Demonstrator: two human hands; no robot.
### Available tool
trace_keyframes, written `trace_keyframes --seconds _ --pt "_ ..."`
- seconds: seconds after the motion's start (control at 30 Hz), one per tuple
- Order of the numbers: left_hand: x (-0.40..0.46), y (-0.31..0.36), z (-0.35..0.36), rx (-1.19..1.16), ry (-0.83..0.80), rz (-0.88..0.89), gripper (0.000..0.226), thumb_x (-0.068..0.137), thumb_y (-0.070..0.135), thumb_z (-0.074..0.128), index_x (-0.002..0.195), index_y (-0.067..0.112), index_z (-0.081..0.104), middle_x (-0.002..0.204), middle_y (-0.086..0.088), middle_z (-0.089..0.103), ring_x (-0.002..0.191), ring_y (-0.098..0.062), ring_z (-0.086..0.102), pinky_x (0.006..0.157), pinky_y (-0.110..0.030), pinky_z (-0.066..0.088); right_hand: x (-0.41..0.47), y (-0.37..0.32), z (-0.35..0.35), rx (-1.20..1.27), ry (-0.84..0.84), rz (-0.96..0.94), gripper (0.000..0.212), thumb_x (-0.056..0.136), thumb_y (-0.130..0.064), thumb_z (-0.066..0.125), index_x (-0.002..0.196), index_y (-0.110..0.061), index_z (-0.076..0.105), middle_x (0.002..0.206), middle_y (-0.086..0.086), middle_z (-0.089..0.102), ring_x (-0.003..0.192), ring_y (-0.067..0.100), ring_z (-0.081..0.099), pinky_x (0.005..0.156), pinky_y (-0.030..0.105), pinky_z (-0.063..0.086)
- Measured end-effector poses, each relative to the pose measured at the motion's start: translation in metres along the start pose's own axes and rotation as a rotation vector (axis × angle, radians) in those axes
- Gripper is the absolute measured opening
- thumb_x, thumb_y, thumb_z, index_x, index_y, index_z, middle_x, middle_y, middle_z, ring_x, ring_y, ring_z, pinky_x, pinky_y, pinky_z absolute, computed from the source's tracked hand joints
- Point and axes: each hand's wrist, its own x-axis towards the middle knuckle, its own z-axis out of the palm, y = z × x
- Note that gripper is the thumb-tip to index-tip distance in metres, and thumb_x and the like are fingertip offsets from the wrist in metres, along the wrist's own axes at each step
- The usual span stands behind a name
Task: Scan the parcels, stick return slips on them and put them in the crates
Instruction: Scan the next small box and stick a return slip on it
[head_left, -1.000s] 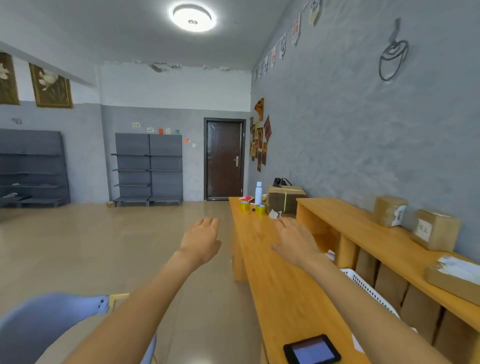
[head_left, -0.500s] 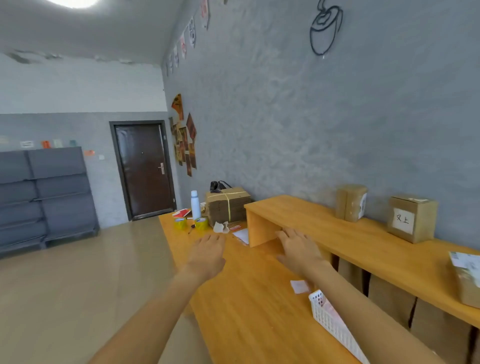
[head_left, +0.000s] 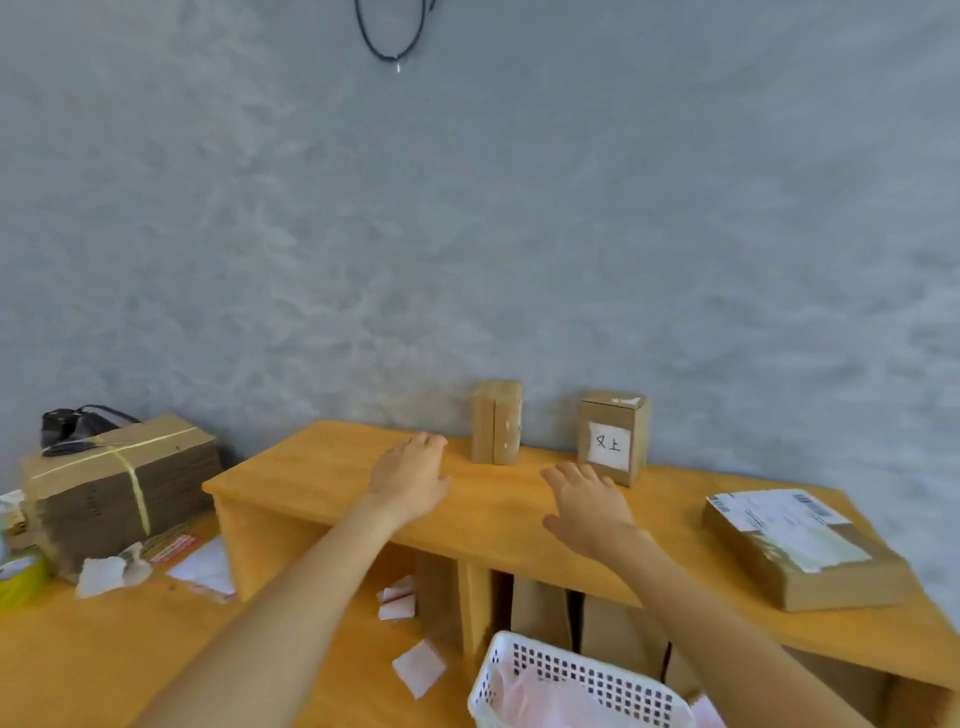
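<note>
Three cardboard parcels sit on a raised wooden shelf against the grey wall. A small upright parcel stands in the middle, a parcel with a white handwritten label to its right, and a flat parcel with a shipping label at far right. My left hand hovers open over the shelf, just left of the small parcel. My right hand is open with fingers spread, just in front of the labelled parcel. Neither hand holds anything. A white perforated crate sits at the bottom with pinkish things inside.
A strapped bundle of flat cardboard lies at left with a black object on top. Loose paper slips lie scattered on the lower wooden table. More cardboard boxes stand under the shelf. A yellow tape roll sits at the far left edge.
The view has swung right from the room and door to face the wall and shelf. Both hands moved from over the table up to the shelf, close to the two small parcels.
</note>
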Motion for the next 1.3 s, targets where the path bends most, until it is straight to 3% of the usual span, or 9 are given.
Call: trace_keyframes --seconds 0.2,0.5,0.6,0.7,0.9,0.97,1.03,1.17,1.3 --pt "0.116 -0.013 0.022 -0.32 -0.114 0.067 0.054 0.094 0.038 0.057 0.14 0.013 0.045 0.142 -0.006 0.048 0.126 -0.026 0.049 0.1 -0.038 0.044 0.055 0.005 0.007 -0.057 -0.034 0.206 0.053 0.095 -0.035 0.052 0.142 -0.017 0.036 0.145 0.005 0.039 0.135 0.026 0.034 0.109 0.039 0.033" --pt "0.238 0.012 0.044 -0.369 -0.112 0.161 0.046 0.099 0.04 0.044 0.132 0.009 0.046 0.138 -0.014 0.045 0.119 -0.031 0.05 0.089 -0.039 0.045 0.127 0.002 0.011 -0.115 0.0 0.34 0.045 0.095 -0.029 0.052 0.137 -0.016 0.04 0.137 0.005 0.043 0.127 0.026 0.039 0.101 0.037 0.036" --pt "0.256 0.027 0.056 -0.321 -0.089 0.125 0.057 0.097 0.052 0.043 0.133 0.008 0.045 0.14 -0.015 0.041 0.125 -0.035 0.043 0.094 -0.043 0.043 0.129 0.004 0.018 -0.11 0.017 0.373 0.044 0.095 -0.028 0.051 0.137 -0.015 0.041 0.138 0.005 0.044 0.13 0.026 0.037 0.103 0.037 0.036" --pt "0.263 0.038 0.062 -0.229 -0.095 0.051 0.077 0.089 0.065 0.047 0.139 0.007 0.039 0.142 -0.018 0.037 0.129 -0.038 0.037 0.096 -0.044 0.041 0.121 0.004 0.025 -0.096 0.026 0.386 0.044 0.097 -0.028 0.049 0.138 -0.016 0.04 0.139 0.004 0.044 0.132 0.025 0.036 0.104 0.037 0.035" --pt "0.264 0.035 0.063 -0.288 -0.225 -0.055 0.096 0.083 0.054 0.063 0.151 0.01 0.012 0.147 -0.027 0.022 0.133 -0.042 0.031 0.099 -0.041 0.039 0.109 0.003 0.024 -0.115 0.015 0.394 0.044 0.097 -0.028 0.05 0.139 -0.017 0.04 0.141 0.003 0.043 0.13 0.024 0.039 0.105 0.037 0.037" --pt "0.259 0.024 0.062 -0.379 -0.279 -0.033 0.102 0.082 0.054 0.063 0.153 0.012 0.004 0.146 -0.026 0.029 0.13 -0.038 0.039 0.091 -0.039 0.044 0.107 -0.002 0.02 -0.125 0.017 0.384 0.045 0.097 -0.028 0.05 0.139 -0.017 0.04 0.14 0.004 0.044 0.129 0.024 0.04 0.104 0.037 0.038" --pt "0.249 0.012 0.057 -0.43 -0.303 0.006 0.098 0.079 0.051 0.063 0.153 0.014 0.01 0.138 -0.019 0.043 0.115 -0.031 0.051 0.075 -0.033 0.05 0.105 -0.01 0.016 -0.129 0.025 0.37 0.045 0.097 -0.026 0.05 0.14 -0.016 0.039 0.139 0.004 0.045 0.129 0.025 0.041 0.104 0.037 0.038" --pt "0.221 -0.008 0.043 -0.651 -0.368 0.009 0.082 0.076 0.047 0.062 0.147 0.024 0.026 0.131 -0.013 0.048 0.111 -0.03 0.052 0.084 -0.036 0.05 0.093 -0.023 0.003 -0.122 0.062 0.349 0.045 0.097 -0.025 0.049 0.14 -0.016 0.039 0.14 0.005 0.045 0.129 0.025 0.041 0.105 0.037 0.038" --pt "0.172 -0.019 0.024 -0.962 -0.352 0.011 0.05 0.083 0.044 0.054 0.13 0.037 0.038 0.122 -0.009 0.048 0.098 -0.024 0.053 0.071 -0.033 0.043 0.061 -0.031 -0.015 -0.112 0.1 0.338 0.045 0.096 -0.024 0.049 0.14 -0.017 0.039 0.141 0.005 0.044 0.13 0.024 0.04 0.103 0.036 0.038"
